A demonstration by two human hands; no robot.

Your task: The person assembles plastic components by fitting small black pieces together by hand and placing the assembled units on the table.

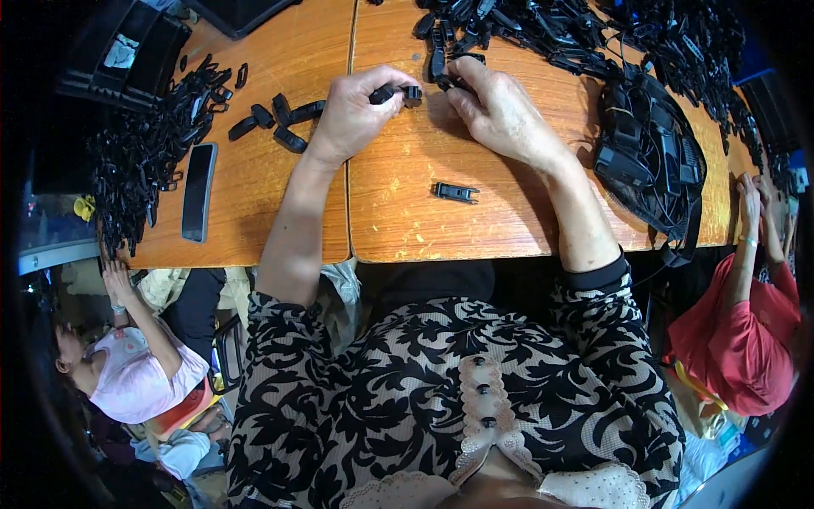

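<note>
My left hand (356, 114) is closed over the left table, its thumb and fingers pinching a small black plastic clip piece (412, 95) that pokes out toward the middle. Facing it, my right hand (504, 110) grips another black plastic piece (445, 82), mostly covered by the fingers. A gap separates the two hands. Between my forearms a single forked black clip (455, 192) lies on the wood. Several more black pieces (290, 139) lie loosely grouped just left of my left wrist.
Heaps of black pieces cover the left side (157, 144) and the far right (560, 38). A phone (198, 191) lies at left. A black mesh bag (678, 161) with cables and dark devices sits right of my forearm. Co-workers sit at the left (144, 373) and right (733, 339).
</note>
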